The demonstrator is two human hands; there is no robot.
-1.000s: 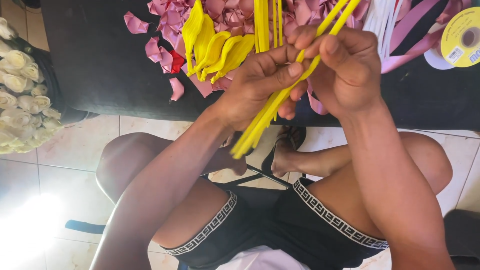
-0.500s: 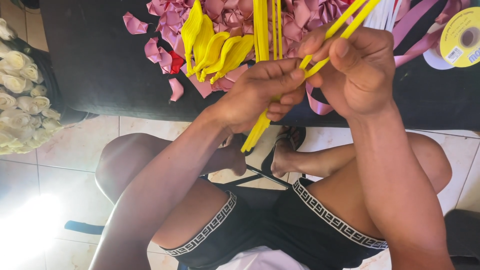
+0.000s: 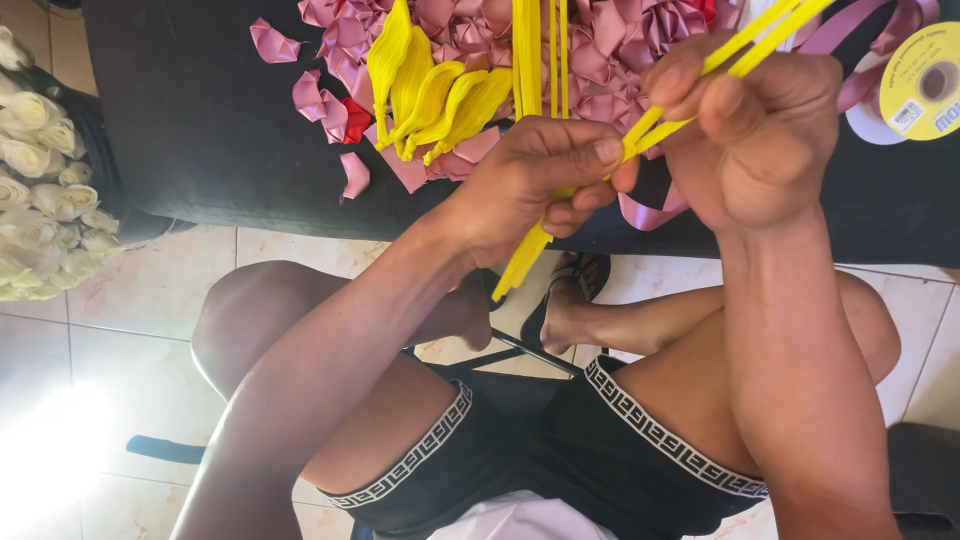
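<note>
The left hand (image 3: 535, 185) is closed around a bundle of yellow ribbon strips (image 3: 640, 135), thumb and forefinger pinching them where they cross above the near edge of the black table (image 3: 200, 130). The right hand (image 3: 765, 130) is clamped on the same strips a little higher, thumb pressed over them against the curled fingers. The strips run diagonally between the two hands, their lower ends hanging out below the left hand over the person's lap and their upper ends leaving the picture at the top right.

Just beyond the left hand, on the table, lie several folded yellow ribbon petals (image 3: 425, 85), and behind them a heap of folded pink ribbon petals (image 3: 600, 45) with one or two red pieces (image 3: 352, 118) near its left side. More yellow strips (image 3: 535, 55) lie straight across the heap. A yellow ribbon spool (image 3: 925, 85) sits toward the table's right edge. Off the left edge stands a bunch of white roses (image 3: 40, 170), possibly artificial; the view is too partial to tell.

Judging by the piles, many pink petals and a few yellow ones are finished, while the strips in hand are not yet folded.
</note>
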